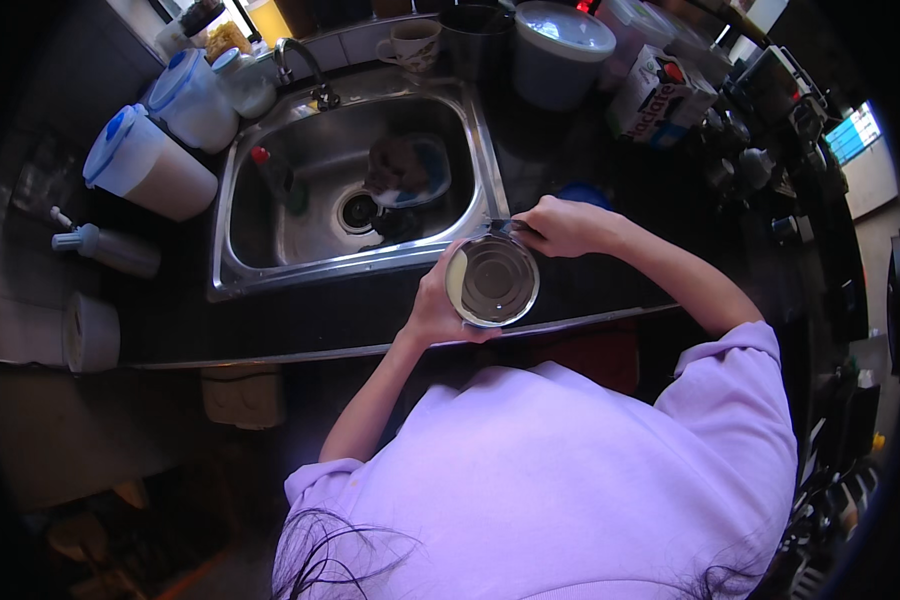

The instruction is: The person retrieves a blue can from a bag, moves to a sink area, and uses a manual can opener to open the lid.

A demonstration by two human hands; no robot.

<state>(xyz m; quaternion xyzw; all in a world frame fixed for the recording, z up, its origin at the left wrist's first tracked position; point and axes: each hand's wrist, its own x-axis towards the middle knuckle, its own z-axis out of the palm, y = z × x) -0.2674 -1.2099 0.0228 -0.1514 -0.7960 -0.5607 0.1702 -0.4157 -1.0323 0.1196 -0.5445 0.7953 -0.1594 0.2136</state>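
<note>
A round metal can point(493, 279) is held tilted over the counter's front edge, its ridged lid facing the camera. Pale, creamy stuff shows along the left of the lid. My left hand point(439, 304) wraps around the can's left side and underside. At the can's upper rim is a dark metal tool, perhaps a can opener point(507, 225), with my right hand point(562, 225) closed around its handle. Part of the tool is hidden by my fingers. Just beyond my right hand, a blue round lid point(583, 195) lies on the dark counter.
Beyond my left hand is a stainless steel sink point(307, 259) holding a plastic container point(412, 171) and a red-capped bottle point(270, 171). Lidded plastic jugs point(161, 169) and a squeeze bottle point(120, 250) stand left. A mug point(414, 46), large tub point(559, 64) and carton point(656, 97) line the back.
</note>
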